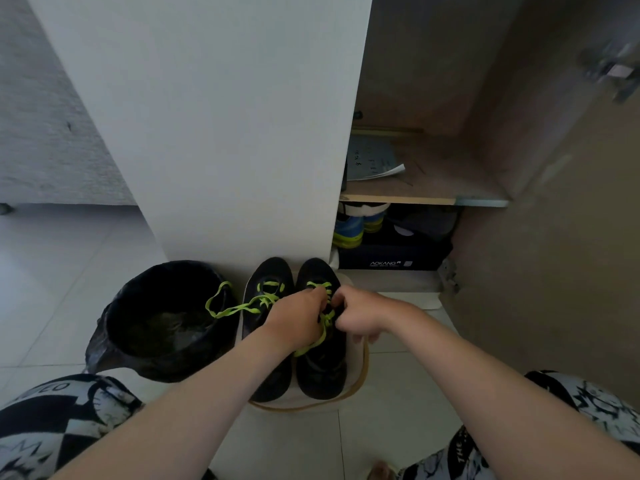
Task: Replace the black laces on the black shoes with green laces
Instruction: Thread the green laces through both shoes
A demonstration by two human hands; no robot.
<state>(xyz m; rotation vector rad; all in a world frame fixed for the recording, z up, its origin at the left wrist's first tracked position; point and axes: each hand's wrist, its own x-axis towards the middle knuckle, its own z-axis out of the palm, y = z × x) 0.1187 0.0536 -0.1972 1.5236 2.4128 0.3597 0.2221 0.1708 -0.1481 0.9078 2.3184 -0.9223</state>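
Two black shoes stand side by side on a pale mat [358,367], toes toward the white cabinet. The left shoe [268,341] carries a green lace [235,308] whose loose ends trail left over the bin's rim. The right shoe [322,368] has a green lace [320,332] threaded through its upper eyelets. My left hand [298,318] pinches that lace over the middle of the right shoe, and a loose green end hangs below it. My right hand [360,315] has its fingers curled at the same spot on the lace, close against the left hand.
A black bin [162,323] lined with a black bag stands left of the shoes. A white cabinet panel [225,133] rises behind them. At the right, an open cupboard holds papers on a shelf [408,199], blue-yellow shoes [349,232] and a dark shoebox [391,258].
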